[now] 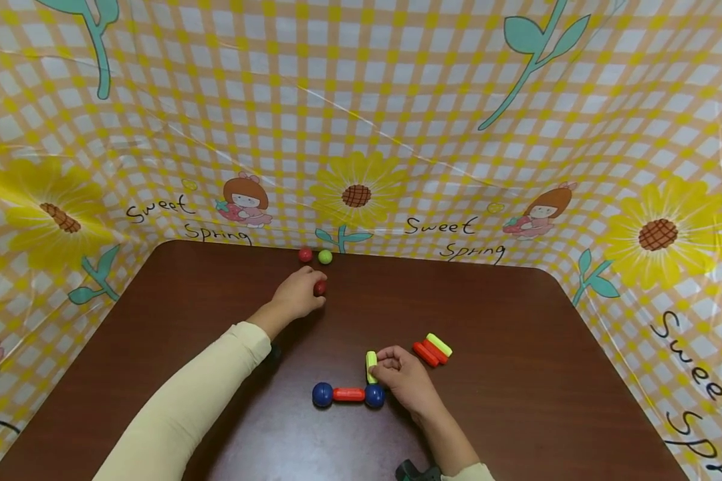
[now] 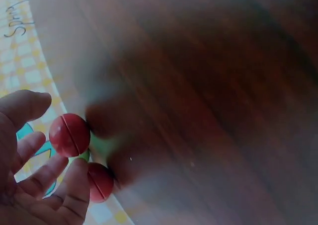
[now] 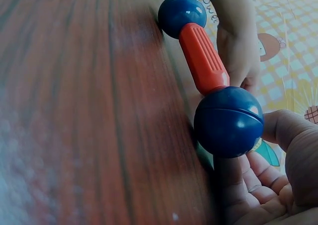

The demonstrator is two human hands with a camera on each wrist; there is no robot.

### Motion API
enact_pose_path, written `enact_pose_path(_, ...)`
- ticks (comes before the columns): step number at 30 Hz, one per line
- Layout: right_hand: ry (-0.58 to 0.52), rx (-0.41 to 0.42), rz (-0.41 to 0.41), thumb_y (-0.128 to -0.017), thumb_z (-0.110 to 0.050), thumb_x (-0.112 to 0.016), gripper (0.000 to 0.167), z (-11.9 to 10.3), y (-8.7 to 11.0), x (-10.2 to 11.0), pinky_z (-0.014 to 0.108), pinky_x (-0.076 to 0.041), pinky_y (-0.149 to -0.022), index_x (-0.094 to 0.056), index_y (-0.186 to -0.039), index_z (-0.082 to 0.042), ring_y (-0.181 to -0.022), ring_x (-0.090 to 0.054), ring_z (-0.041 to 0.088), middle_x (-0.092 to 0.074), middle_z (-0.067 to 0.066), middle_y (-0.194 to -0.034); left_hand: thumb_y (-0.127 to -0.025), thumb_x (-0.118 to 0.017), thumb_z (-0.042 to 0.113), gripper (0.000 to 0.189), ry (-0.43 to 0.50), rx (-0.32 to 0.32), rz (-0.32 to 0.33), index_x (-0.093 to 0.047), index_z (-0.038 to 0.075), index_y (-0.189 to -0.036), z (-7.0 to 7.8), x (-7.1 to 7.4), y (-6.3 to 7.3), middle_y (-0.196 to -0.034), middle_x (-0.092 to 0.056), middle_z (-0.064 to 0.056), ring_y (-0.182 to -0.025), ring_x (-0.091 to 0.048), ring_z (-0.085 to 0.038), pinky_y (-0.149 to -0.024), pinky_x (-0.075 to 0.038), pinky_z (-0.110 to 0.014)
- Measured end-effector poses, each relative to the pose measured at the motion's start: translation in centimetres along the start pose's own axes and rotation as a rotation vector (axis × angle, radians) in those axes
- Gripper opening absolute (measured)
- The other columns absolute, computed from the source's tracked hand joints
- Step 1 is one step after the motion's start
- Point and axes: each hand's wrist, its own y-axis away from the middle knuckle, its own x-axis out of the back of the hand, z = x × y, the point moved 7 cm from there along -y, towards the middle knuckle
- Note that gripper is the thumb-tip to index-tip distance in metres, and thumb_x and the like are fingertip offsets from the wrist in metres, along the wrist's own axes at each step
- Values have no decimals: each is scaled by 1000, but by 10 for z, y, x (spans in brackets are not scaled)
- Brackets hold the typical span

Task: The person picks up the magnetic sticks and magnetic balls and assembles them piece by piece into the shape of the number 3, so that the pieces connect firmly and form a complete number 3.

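Note:
At the back left, my left hand (image 1: pixel 299 292) reaches over a red ball (image 1: pixel 319 288), which shows between thumb and fingers. The left wrist view has the thumb standing off this red ball (image 2: pixel 69 135), with the fingertips close below it. My right hand (image 1: pixel 404 379) pinches a yellow magnetic rod (image 1: pixel 371 367) between thumb and fingers. Its near end meets a blue ball (image 1: pixel 374 395). A red rod (image 1: pixel 349 394) joins that ball to another blue ball (image 1: pixel 322 394). In the right wrist view, the nearer blue ball (image 3: pixel 228 121) hides most of the yellow rod.
Another red ball (image 1: pixel 305 254) and a green ball (image 1: pixel 325 256) lie at the table's back edge. Right of the right hand, two red rods (image 1: pixel 425 354) and a yellow rod (image 1: pixel 440 345) lie side by side. A checked cloth (image 1: pixel 361 120) hangs behind the dark table (image 1: pixel 487 314).

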Motion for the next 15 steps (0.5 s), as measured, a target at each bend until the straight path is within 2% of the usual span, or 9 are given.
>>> enact_pose_path(6,0,4,-6,-86,-5,-72,25,-1,2,0,24,-48,-63,-61,-107,3,-73,-59,17,-63,7,-83,-89,-74,16,42,-2,-29,-35,-64,7,-128,-1,3,-3,-123,-59,-11,-113,-58,-29,-98,-45,-42)
enact_pose_path(15,22,14,12,-85,-4,-73,24,-1,2,1,24,-48,-63,-61,-106,3,-73,-58,17,-64,5,-82,-88,-74,10,26,55,-47,-19,-68,5,-112,-4,-3,-5,-109,-65,-10,-106,-59,-28,-95,-45,-39)
